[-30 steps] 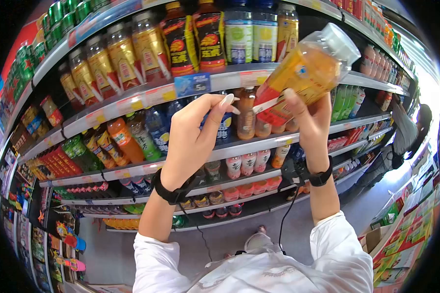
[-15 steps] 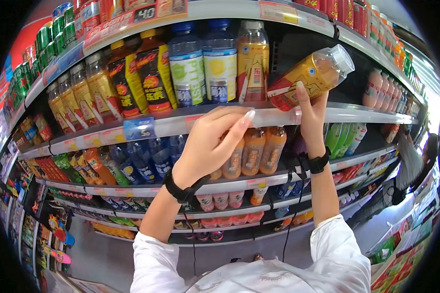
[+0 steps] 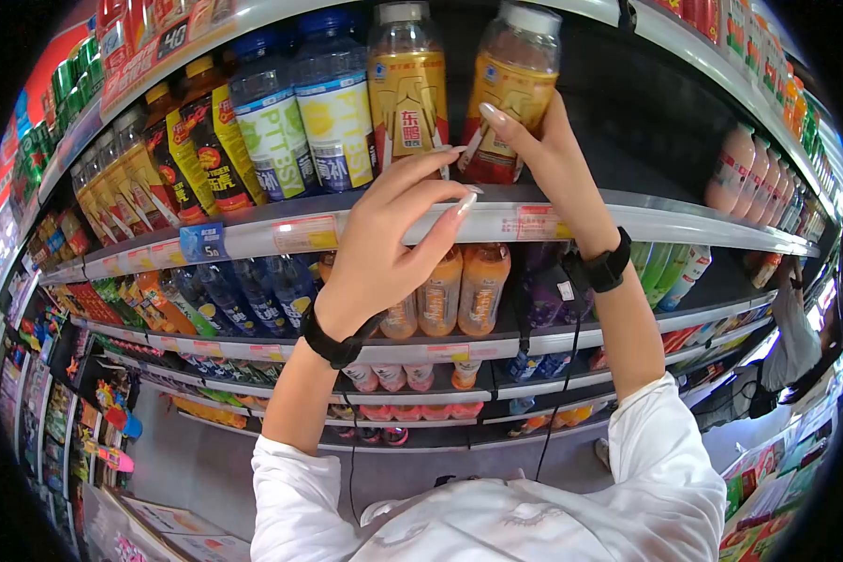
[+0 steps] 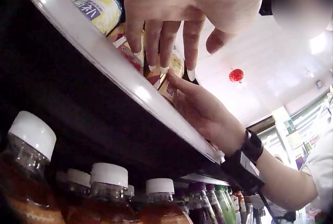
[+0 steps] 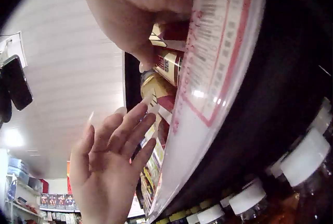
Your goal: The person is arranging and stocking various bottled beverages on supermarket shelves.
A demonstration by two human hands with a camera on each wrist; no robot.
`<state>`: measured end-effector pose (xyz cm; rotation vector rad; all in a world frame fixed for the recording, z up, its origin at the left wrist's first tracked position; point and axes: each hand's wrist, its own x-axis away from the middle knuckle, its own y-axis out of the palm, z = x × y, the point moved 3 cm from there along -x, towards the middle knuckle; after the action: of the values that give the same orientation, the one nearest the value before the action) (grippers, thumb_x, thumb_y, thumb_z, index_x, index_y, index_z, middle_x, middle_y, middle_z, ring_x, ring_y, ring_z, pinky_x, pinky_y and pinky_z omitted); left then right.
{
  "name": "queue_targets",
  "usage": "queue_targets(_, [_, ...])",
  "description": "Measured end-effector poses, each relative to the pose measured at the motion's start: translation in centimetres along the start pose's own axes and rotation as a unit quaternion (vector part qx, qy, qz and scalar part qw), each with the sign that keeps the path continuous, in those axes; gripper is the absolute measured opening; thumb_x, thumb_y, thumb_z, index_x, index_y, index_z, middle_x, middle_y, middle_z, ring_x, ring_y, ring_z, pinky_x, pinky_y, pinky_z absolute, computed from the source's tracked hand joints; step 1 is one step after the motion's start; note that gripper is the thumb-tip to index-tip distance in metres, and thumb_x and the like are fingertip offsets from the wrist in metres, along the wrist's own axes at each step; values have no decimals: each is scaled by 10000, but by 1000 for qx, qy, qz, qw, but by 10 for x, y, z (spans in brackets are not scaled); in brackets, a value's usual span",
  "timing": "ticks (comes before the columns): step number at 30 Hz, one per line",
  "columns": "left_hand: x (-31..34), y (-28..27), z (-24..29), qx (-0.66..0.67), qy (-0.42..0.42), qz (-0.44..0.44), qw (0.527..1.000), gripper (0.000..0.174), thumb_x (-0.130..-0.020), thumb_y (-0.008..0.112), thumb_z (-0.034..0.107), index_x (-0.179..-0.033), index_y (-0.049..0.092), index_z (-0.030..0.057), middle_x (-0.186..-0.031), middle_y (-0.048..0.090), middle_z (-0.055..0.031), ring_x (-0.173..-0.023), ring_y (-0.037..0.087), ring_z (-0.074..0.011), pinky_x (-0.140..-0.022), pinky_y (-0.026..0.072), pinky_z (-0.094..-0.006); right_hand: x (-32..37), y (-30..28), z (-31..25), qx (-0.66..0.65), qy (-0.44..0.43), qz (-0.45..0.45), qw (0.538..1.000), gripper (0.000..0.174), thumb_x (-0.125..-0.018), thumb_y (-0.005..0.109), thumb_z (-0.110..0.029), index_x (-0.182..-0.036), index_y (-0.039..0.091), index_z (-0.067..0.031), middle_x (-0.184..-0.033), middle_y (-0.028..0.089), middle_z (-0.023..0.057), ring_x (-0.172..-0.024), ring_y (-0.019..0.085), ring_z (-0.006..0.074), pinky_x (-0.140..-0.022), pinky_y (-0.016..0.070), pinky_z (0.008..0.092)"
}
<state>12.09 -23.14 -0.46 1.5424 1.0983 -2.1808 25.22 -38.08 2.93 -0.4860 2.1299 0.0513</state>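
Note:
My right hand (image 3: 557, 169) grips a gold-and-red bottle (image 3: 512, 84) with a white cap, upright at the shelf's front edge, thumb across its label. Directly left of it stands a matching bottle (image 3: 408, 94). My left hand (image 3: 384, 244) hovers in front of the shelf rail, fingers extended and slightly bent, holding nothing. In the left wrist view the left hand (image 4: 192, 5) hangs near the bottles, with the right hand (image 4: 208, 114) beyond. In the right wrist view the left hand (image 5: 112, 166) has spread fingers, and the right hand (image 5: 140, 10) is at the bottle.
Blue-capped bottles (image 3: 332, 103) and black-and-yellow bottles (image 3: 217, 140) stand further left. A dark stretch of shelf lies right of the held bottle, then pink bottles (image 3: 732, 169). Below the price rail (image 3: 665, 220) are orange bottles (image 3: 484, 290). A person (image 3: 791, 337) is at the far right.
The right hand has brought the bottle left from its tilted position to upright beside the matching bottle. The shelf view has shifted, and the left hand remains before the rail, its fingers more spread.

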Motion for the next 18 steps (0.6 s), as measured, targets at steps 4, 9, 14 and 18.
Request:
queue_targets(4, [0, 3, 4, -13, -17, 0, 1000, 170, -892, 605, 66, -1026, 676, -10, -1268, 614, -170, -1159, 588, -304, -989, 432, -370, -8, -1, 6, 17, 12, -33, 999, 719, -895, 695, -420, -1320, 384, 71, -1158, 609, 164, -1041, 602, 179, -888, 502, 308])
queue_targets(9, [-2, -3, 8, -21, -21, 19, 999, 161, -860, 653, 81, -999, 686, 7, -1229, 624, -164, -1091, 613, -327, -933, 473, -379, -11, -5, 4, 20, 59, -103, 993, 754, -916, 627, -506, -1349, 399, 68, -1194, 602, 182, -1096, 585, 192, -928, 484, 319])
queue_targets(14, [5, -9, 5, -26, -21, 22, 999, 169, -862, 646, 66, -1014, 682, 0, -1233, 622, -177, -1097, 611, -331, -938, 468, -377, -13, -17, 5, 27, 65, -185, 980, 696, -964, 566, -472, -1406, 406, 41, -1291, 580, 175, -1216, 539, 213, -1052, 392, 322])
queue_targets(18, [15, -22, 3, -50, -24, 21, 998, 179, -866, 640, 60, -1031, 680, 4, -1228, 622, -183, -1100, 611, -330, -938, 467, -375, -19, -67, 28, 174, -36, -134, 975, 589, -1003, 488, -424, -1425, 450, -15, -1369, 551, 173, -1288, 504, 262, -1103, 333, 336])
